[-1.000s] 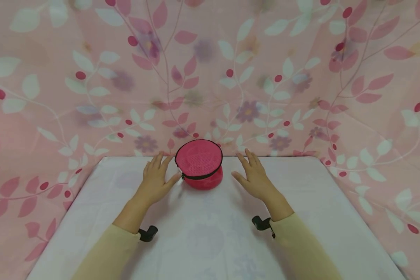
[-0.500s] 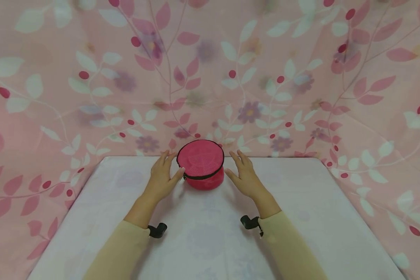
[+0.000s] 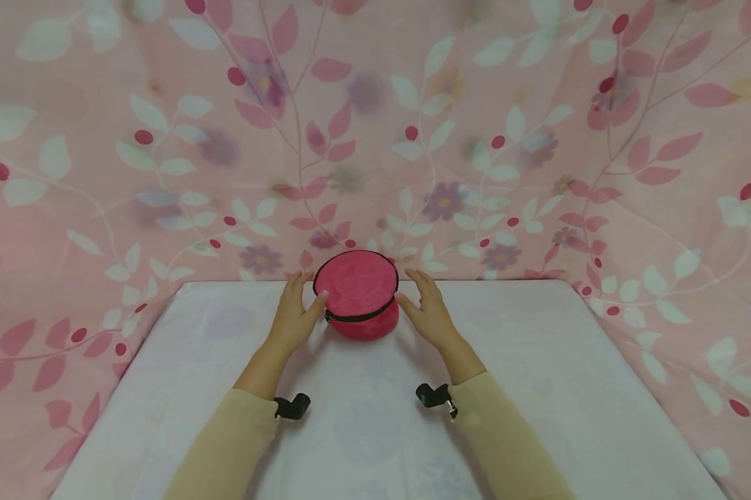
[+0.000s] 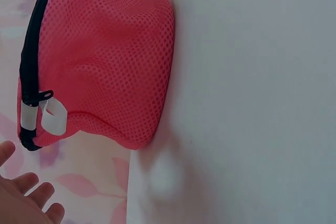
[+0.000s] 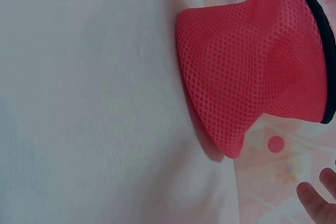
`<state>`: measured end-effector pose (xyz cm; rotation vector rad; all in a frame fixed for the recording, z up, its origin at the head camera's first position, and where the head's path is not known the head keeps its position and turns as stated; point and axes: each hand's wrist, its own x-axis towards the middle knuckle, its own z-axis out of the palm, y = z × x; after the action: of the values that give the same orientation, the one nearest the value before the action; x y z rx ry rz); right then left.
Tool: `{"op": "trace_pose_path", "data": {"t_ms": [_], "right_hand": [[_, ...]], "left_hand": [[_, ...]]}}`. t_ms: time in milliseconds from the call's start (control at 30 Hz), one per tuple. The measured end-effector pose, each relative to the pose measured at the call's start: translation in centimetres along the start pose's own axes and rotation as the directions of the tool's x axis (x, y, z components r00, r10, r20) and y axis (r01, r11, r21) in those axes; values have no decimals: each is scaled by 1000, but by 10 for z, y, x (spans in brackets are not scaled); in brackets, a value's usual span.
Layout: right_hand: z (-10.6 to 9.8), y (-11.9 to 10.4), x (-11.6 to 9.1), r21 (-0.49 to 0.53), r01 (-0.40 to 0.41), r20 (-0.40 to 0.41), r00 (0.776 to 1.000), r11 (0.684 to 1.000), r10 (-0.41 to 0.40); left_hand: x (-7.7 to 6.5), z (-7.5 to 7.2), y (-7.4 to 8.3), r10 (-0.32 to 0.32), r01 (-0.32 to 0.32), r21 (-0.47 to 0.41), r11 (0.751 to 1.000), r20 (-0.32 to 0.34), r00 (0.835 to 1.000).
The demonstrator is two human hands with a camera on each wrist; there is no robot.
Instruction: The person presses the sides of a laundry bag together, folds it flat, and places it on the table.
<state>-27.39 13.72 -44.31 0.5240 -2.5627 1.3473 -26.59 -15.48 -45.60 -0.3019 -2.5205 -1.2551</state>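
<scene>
A round, pink mesh zip bag [image 3: 358,285] stands upright near the back edge of the table, its lid rimmed by a black zipper. The zipper pull [image 4: 46,96] and a small white tab [image 4: 54,118] show on its left side in the left wrist view. At the bag's left side is my left hand [image 3: 294,316], fingers spread and thumb tip overlapping the lid's rim in the head view. My right hand [image 3: 433,316] is on the opposite side, fingers loosely extended, thumb close to the rim. Neither hand's fingers curl round the bag.
A white cloth covers the table [image 3: 369,417]. Right behind its back edge hangs a pink floral curtain [image 3: 375,139], which continues on both sides. Each wrist carries a small black camera, the left one [image 3: 294,406] and the right one [image 3: 433,394].
Both hands have moved inward toward the bag, the right hand from further off to beside the rim. The bag stays in its place.
</scene>
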Motion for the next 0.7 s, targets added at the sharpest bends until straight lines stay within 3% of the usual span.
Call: {"op": "trace_pose_path", "data": {"t_ms": [200,433,700], "right_hand": [[11,-3,6,168,-86,29,996,982,82],[21,-2,12,215,-144,33,990,966,140],[26,-2,16,240,-185,33,983,953,183]], "left_hand": [[5,5,-2,-81,86,-165,983,32,996],[10,7,-2,-197,217,-318,923,93,976],[18,12,-4,-226,245,-457,855,98,969]]}}
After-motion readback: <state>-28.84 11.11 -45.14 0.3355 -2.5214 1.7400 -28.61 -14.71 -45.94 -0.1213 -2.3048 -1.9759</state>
